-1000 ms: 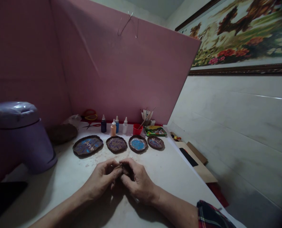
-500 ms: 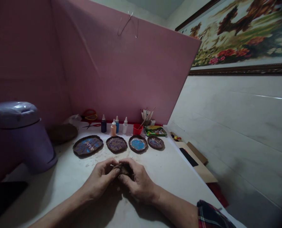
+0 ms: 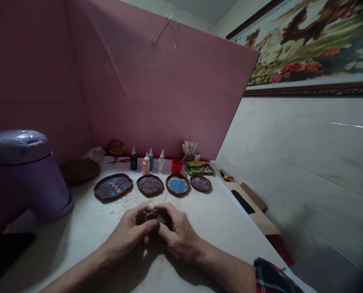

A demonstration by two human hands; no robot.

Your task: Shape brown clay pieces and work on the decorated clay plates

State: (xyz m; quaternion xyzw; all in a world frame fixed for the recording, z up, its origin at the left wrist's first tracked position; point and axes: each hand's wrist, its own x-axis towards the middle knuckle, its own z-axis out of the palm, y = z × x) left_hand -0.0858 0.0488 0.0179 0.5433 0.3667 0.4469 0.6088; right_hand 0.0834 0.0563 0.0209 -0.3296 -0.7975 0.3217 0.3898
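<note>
A lump of brown clay (image 3: 157, 215) sits between my two hands, just above the white tabletop. My left hand (image 3: 134, 228) closes on its left side, the thumb lying across the front of the clay. From the right, my right hand (image 3: 178, 232) grips the same lump, its thumb tip close to the left one. The fingers partly hide the clay's shape. Beyond the hands stand several shallow brown clay dishes: a large one with blue and pale paint (image 3: 113, 187), a purple-speckled one (image 3: 150, 185), a blue-centred one (image 3: 178, 185) and a small one (image 3: 200, 183).
Behind the dishes are several paint bottles (image 3: 146, 164), a red cup (image 3: 177, 166) with a brush, a green packet (image 3: 200, 168) and red-handled scissors (image 3: 119, 161). At left stand a purple bin-like container (image 3: 31, 179) and a brown clay slab (image 3: 80, 171). A pink panel (image 3: 169, 93) rises behind.
My left thumb has slid right across the clay, toward the right thumb. Both hands stay in the same place, still holding the lump.
</note>
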